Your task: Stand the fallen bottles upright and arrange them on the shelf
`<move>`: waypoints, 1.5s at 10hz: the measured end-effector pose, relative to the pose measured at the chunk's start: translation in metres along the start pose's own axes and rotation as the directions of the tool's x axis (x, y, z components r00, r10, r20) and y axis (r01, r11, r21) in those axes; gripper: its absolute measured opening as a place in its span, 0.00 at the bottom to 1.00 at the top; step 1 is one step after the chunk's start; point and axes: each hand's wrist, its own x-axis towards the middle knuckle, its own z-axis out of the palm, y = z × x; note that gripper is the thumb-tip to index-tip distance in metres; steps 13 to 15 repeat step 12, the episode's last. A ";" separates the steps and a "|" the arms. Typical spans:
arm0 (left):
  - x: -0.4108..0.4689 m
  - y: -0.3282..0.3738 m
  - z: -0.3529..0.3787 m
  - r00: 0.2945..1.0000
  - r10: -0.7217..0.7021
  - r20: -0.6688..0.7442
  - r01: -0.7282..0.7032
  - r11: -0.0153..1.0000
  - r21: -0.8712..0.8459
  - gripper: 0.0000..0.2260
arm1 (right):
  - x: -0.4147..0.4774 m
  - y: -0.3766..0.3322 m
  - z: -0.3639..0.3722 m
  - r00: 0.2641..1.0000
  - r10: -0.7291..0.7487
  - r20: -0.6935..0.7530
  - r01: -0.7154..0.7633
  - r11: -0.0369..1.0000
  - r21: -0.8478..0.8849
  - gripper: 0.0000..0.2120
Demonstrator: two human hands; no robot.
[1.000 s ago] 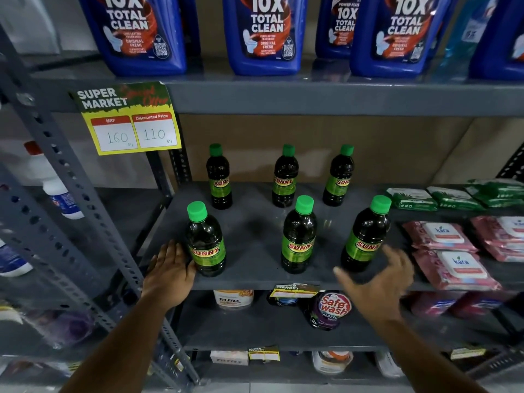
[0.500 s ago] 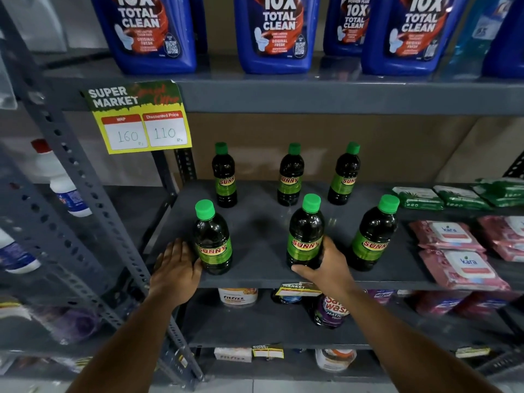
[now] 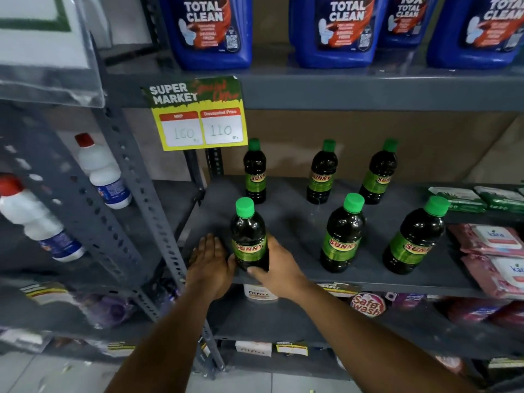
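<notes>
Front-left bottle (image 3: 249,236) — between both hands' fingers (image 3: 255,270)

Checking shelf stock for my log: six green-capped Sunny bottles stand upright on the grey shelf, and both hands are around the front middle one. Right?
Not quite. The head view shows both hands, left hand and right hand, at the front left Sunny bottle, not the front middle one. All six stand upright on the grey shelf.

Six bottles stood on the shelf (image 3: 295,217): three in front (image 3: 341,236), three behind (image 3: 321,174). Wipe packs (image 3: 493,239) lay right.
</notes>
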 end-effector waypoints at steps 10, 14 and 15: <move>-0.035 0.032 0.014 0.951 -0.156 -0.266 -0.062 0.748 -0.661 0.34 | -0.064 0.090 -0.086 0.867 0.208 -0.454 -0.207 0.977 0.052 0.37; -0.040 0.034 0.019 0.922 -0.181 -0.341 -0.060 0.805 -0.590 0.43 | -0.073 0.087 -0.085 0.846 0.148 -0.512 -0.138 0.989 0.058 0.44; -0.040 0.034 0.019 0.922 -0.181 -0.341 -0.060 0.805 -0.590 0.43 | -0.073 0.087 -0.085 0.846 0.148 -0.512 -0.138 0.989 0.058 0.44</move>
